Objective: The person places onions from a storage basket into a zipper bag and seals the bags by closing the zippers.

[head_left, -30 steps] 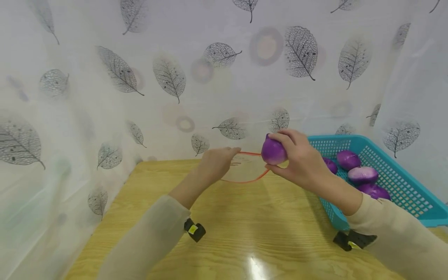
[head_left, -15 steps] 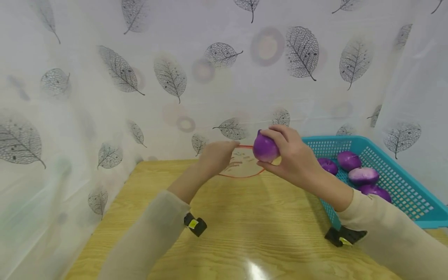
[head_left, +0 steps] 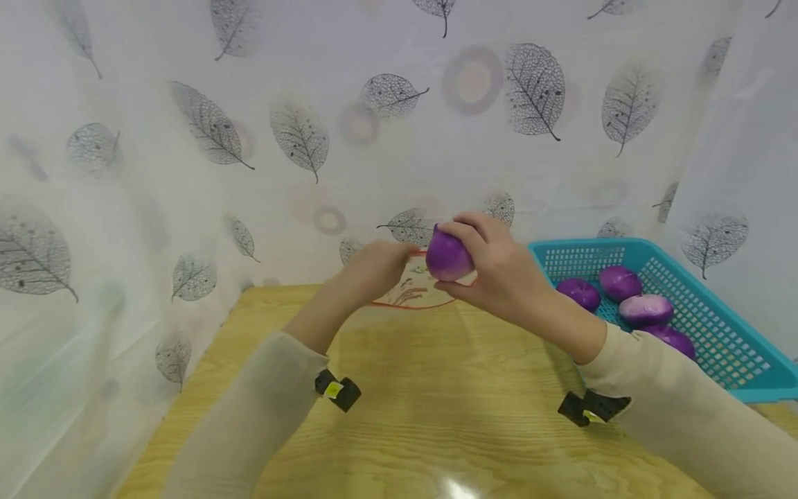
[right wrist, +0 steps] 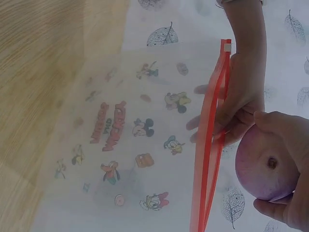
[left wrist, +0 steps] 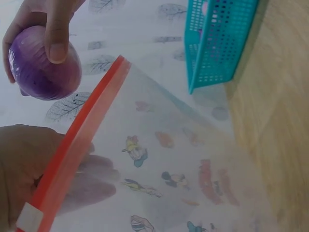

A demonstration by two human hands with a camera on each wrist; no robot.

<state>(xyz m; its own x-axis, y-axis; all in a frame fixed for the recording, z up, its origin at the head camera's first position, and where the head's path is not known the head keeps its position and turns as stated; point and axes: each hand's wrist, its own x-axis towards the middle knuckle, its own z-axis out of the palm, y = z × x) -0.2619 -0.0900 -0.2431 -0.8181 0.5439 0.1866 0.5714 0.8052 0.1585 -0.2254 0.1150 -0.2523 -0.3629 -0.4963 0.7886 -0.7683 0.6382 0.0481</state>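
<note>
My right hand (head_left: 501, 274) holds a purple onion (head_left: 447, 258) between thumb and fingers, just above the mouth of a clear zip bag (head_left: 419, 287). In the right wrist view, the root scar of the onion (right wrist: 260, 169) faces the camera. My left hand (head_left: 374, 274) grips the bag by its red zip rim, with some fingers showing through the film in the left wrist view. The bag (right wrist: 130, 135) has cartoon prints, and its red edges stand parted near the onion. A white slider (left wrist: 30, 217) sits at one end of the zip.
A turquoise mesh basket (head_left: 717, 291) stands at the right with several purple onions (head_left: 647, 310) in it. Below my hands lies a wood-grain table (head_left: 405, 416). A white leaf-print sheet (head_left: 262, 201) hangs behind it.
My right hand has carried the onion left and slightly up, toward the bag's mouth. The left hand has lifted a little and shifted left with the bag.
</note>
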